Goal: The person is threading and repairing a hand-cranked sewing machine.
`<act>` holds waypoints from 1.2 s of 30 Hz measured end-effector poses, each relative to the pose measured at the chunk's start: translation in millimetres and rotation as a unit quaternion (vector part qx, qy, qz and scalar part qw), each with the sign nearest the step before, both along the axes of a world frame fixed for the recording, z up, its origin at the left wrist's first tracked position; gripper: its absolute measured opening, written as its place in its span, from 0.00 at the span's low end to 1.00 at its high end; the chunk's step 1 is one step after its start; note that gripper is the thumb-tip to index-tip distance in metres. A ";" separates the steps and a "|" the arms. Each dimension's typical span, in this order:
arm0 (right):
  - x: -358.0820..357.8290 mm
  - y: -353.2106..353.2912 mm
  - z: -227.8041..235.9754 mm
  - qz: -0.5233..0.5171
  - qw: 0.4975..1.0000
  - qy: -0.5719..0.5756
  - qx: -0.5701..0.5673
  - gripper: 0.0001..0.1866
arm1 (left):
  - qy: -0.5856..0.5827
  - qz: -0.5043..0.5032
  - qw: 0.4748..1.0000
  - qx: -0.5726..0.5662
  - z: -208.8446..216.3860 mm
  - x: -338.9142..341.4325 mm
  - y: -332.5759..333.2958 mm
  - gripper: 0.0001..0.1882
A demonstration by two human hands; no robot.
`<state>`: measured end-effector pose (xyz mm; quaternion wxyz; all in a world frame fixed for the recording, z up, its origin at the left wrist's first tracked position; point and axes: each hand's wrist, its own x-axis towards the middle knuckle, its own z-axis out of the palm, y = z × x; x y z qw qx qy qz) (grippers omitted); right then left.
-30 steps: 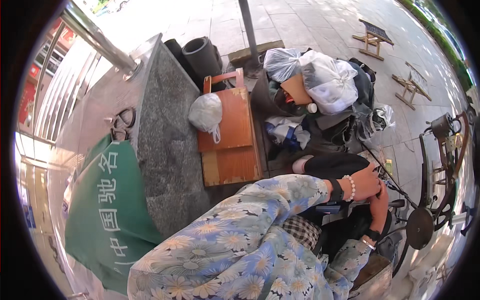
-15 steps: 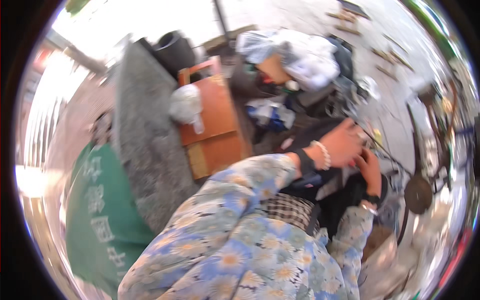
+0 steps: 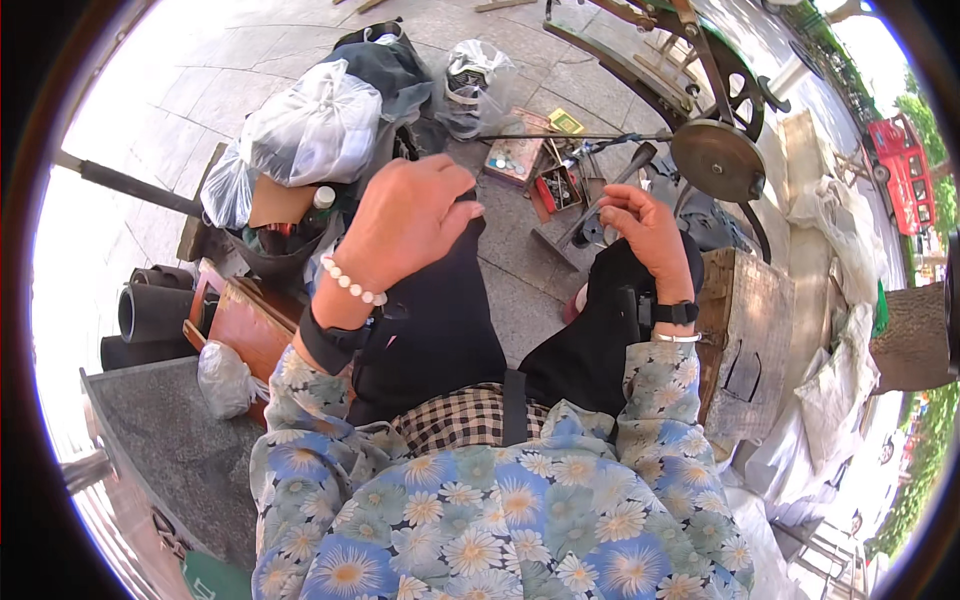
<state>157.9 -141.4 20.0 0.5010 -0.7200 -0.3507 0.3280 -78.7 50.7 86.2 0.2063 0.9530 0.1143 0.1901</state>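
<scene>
A seated person's hands, from above. The left hand (image 3: 405,222) (toward 11 o'clock) is raised over black trousers (image 3: 430,340), fingers bent; the right hand (image 3: 653,238) (toward 2 o'clock) is raised well apart from it, fingers curled toward the thumb. Whether either grip encloses anything small cannot be told. The hammer-like tool (image 3: 553,249) lies at 2 o'clock, near a red tray (image 3: 541,195) at 1 o'clock. The step appears to be positioning; grasping that tool would call for a forward reach, fingers parted.
</scene>
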 end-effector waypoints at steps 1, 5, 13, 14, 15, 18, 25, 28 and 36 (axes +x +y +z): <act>3.6 -4.1 -6.6 -0.018 0.999 0.022 0.021 0.15 | -0.031 -0.025 0.999 -0.019 8.8 6.4 0.6 0.10; 2.7 -17.4 -10.4 -0.059 0.995 0.062 0.042 0.15 | -0.066 -0.112 0.991 -0.011 41.0 38.7 4.0 0.10; 3.4 -39.5 -9.4 -0.131 0.989 0.048 0.053 0.13 | -0.062 -0.281 0.953 -0.097 19.0 117.3 -7.4 0.12; 0.5 -39.3 -10.6 -0.129 0.991 0.020 0.036 0.13 | -0.029 -0.302 0.952 -0.037 7.6 121.8 -10.7 0.12; -1.7 -42.8 -10.6 -0.135 0.990 0.020 0.033 0.13 | 0.043 -0.334 0.941 -0.033 -7.0 126.4 -17.2 0.12; -17.2 -60.7 -5.8 -0.140 0.989 -0.022 -0.052 0.13 | 0.235 -0.406 0.883 0.018 -35.4 135.0 -41.0 0.12; -92.7 -119.0 37.6 -0.159 0.952 0.251 -0.072 0.15 | 0.303 -0.465 0.830 0.055 -135.5 128.3 -40.0 0.08; -105.6 -128.4 94.0 -0.141 0.934 0.303 -0.127 0.16 | 0.355 -0.477 0.797 0.108 -147.5 126.2 -36.1 0.05; -2.9 -49.3 124.3 0.185 0.894 0.320 0.253 0.17 | 0.304 -0.518 0.797 0.056 -132.9 136.9 -43.6 0.03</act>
